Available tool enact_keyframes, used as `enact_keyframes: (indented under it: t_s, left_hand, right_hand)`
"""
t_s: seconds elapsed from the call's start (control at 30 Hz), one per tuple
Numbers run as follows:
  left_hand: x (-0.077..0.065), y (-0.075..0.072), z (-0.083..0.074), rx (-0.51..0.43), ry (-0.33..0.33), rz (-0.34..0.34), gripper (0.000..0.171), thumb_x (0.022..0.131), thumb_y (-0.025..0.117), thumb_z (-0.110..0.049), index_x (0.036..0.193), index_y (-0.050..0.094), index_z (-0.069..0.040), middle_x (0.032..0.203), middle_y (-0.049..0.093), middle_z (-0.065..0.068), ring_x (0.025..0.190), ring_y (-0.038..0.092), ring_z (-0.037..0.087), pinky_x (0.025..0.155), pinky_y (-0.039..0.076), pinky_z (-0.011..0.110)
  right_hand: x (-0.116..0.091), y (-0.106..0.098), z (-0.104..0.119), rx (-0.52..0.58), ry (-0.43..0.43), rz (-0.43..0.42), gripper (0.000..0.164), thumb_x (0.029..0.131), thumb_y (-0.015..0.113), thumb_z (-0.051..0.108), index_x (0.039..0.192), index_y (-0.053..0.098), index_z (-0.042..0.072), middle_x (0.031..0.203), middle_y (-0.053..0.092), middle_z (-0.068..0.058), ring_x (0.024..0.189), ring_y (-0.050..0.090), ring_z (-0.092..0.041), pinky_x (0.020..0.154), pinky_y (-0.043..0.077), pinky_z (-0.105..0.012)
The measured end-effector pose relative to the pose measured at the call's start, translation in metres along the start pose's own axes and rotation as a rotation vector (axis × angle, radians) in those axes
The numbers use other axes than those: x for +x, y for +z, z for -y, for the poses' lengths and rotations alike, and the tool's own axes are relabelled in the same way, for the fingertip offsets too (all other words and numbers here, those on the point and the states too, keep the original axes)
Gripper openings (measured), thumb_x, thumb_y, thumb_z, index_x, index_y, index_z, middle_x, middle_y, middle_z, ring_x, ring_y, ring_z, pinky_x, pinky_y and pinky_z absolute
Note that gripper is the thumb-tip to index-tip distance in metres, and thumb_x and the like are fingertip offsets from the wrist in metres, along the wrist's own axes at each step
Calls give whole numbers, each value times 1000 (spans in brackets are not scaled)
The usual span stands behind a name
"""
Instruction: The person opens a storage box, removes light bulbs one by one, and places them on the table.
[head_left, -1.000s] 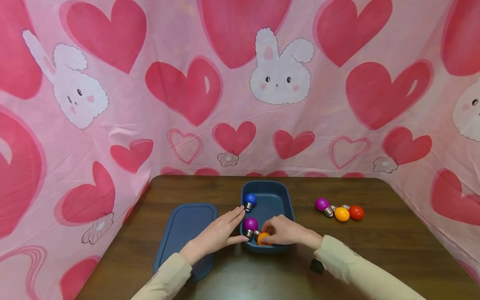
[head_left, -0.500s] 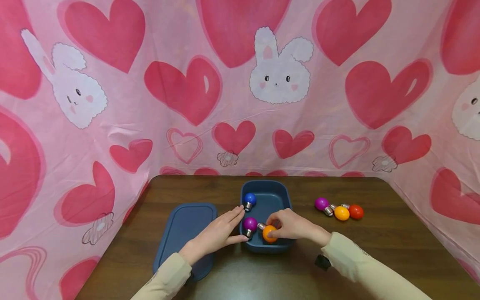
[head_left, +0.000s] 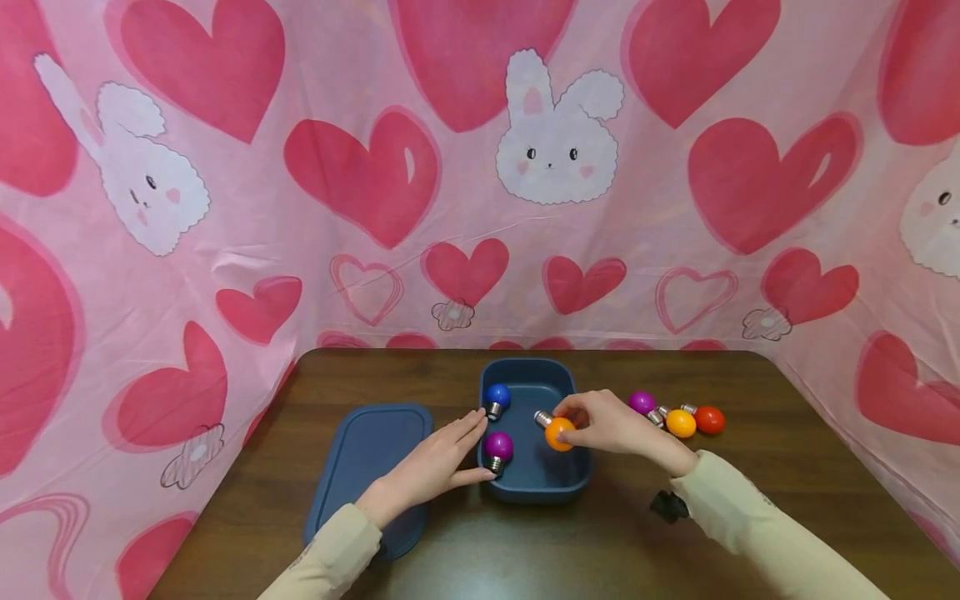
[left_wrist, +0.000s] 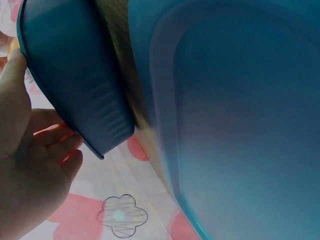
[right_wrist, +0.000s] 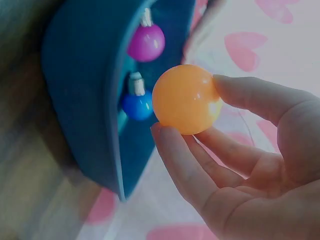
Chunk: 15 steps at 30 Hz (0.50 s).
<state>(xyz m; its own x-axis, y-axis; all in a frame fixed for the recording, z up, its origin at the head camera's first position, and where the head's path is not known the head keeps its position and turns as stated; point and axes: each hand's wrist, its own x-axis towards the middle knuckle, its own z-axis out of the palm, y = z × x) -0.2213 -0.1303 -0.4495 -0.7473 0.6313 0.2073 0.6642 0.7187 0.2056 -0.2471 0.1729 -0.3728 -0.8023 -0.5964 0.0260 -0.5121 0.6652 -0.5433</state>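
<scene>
My right hand (head_left: 611, 423) pinches an orange light bulb (head_left: 559, 434) by its round glass, its metal base pointing up and left, over the blue box (head_left: 536, 496). In the right wrist view, the thumb and fingertips press on opposite sides of the orange bulb (right_wrist: 186, 100). Inside the box along its left wall lie a blue bulb (head_left: 498, 396) and a purple bulb (head_left: 498, 447). My left hand (head_left: 431, 462) rests its fingertips and thumb on the box's left rim, fingers extended. The left wrist view shows those fingers against the box's outer wall (left_wrist: 75, 65).
A flat blue lid (head_left: 367, 458) lies on the wooden table (head_left: 540, 558) left of the box, partly under the left forearm. To the right sit a purple bulb (head_left: 642, 403), a yellow-orange bulb (head_left: 681, 423) and a red bulb (head_left: 710, 420). A heart-patterned cloth hangs behind.
My right hand has lifted the orange bulb from the box's near end, away from the purple bulb, upward and to the right. My left hand has stayed at the rim.
</scene>
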Motion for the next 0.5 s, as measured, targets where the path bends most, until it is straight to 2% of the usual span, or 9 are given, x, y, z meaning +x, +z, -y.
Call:
enact_keyframes:
  t_s: [0.17,0.4,0.5]
  left_hand:
    - [0,0,-1,-1,-2,0,81,91,58,-59,149,43,-4,158,40,13,143,45,31,112,45,47]
    - [-1,-2,-2,-1,3,-2,80,91,60,-57,149,43,-3,159,39,13,143,45,31,112,45,46]
    - [-1,-1,-1,0,9,-7,80,92,59,-57,148,44,-3,158,40,15,142,46,32,111,45,46]
  right_hand:
    - [-7,-17,-6,8,49,-62,29,87,75,20,110,70,4,97,74,-7,80,66,-12,73,61,-27]
    - [-22,-39,-19,-20,63,-139,28,86,74,16,110,70,3,97,75,-7,83,67,-15,75,60,-26]
    - [-27,-47,-24,-51,72,-167,29,85,74,17,110,70,4,98,75,-8,86,68,-18,80,60,-33]
